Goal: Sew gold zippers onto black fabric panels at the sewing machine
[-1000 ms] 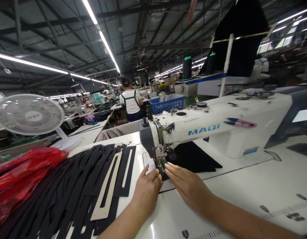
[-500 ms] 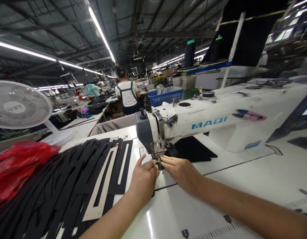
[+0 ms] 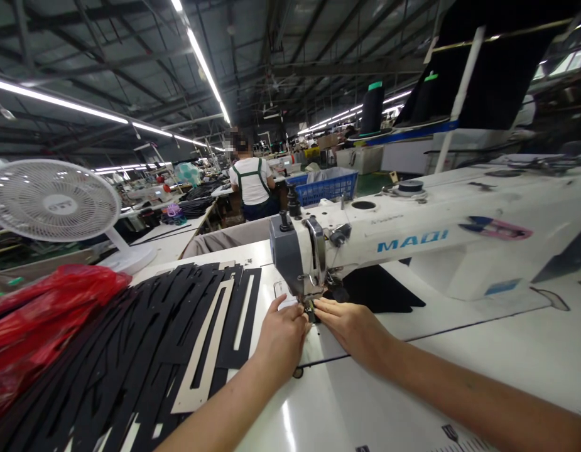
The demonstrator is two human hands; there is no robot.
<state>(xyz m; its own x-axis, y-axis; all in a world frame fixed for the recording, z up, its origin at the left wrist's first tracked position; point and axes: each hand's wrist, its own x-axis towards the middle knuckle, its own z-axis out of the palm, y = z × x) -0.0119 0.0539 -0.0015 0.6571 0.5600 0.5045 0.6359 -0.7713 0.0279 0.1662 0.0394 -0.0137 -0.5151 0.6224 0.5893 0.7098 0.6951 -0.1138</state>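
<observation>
Dark workpiece (image 3: 314,317), one: at presser foot of sewing machine (image 3: 412,235), inward from far edge of worktop (image 3: 347,402). Left hand (image 3: 283,333): fingers bunched beside it. Right hand (image 3: 353,323): fingers narrow, extended. Grip, both: cannot tell.

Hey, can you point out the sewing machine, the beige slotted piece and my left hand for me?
Sewing machine (image 3: 412,241): head view, blue lettering on its arm.
Beige slotted piece (image 3: 215,339): head view, strip right of its slot.
Left hand (image 3: 282,334): head view, back of the hand.
</observation>
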